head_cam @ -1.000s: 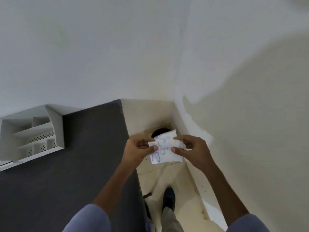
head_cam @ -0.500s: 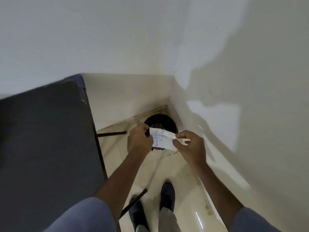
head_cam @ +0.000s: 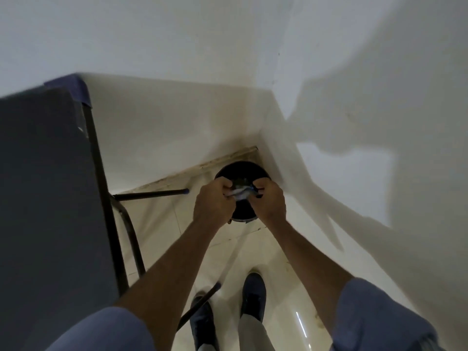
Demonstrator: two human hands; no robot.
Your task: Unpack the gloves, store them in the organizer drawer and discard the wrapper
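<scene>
A white wrapper with blue print is crumpled between my two hands. My left hand grips its left end and my right hand grips its right end, both fisted. They hover directly over a round black bin standing on the floor in the room's corner. Most of the wrapper is hidden inside my fingers. Neither the gloves nor the organizer drawer is in view.
A dark grey table with black metal legs fills the left side. White walls meet in a corner just behind the bin. My two dark shoes stand on the glossy cream tile floor.
The view swung right and down, so the organizer left the frame. My hands moved forward over the bin and squeezed the flat wrapper into a small crumple.
</scene>
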